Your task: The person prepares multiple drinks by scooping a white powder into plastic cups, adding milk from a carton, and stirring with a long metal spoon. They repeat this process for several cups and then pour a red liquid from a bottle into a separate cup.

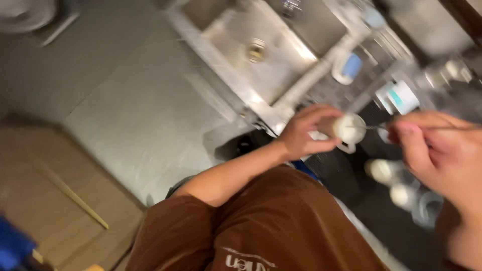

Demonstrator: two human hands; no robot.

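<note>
The picture is blurred and tilted. My left hand (301,134) reaches out from a brown sleeve and grips a small white cup (350,128) above a dark counter. My right hand (442,153), close to the camera at the right edge, pinches a thin metal utensil (377,127) whose tip points into the cup. I cannot tell what kind of utensil it is.
A steel sink (236,37) with a round drain lies behind the hands, beside a white pipe (321,68). Two more small white cups (381,170) stand on the dark counter (346,173). White and blue containers (399,98) sit further back. A grey floor and brown board are at left.
</note>
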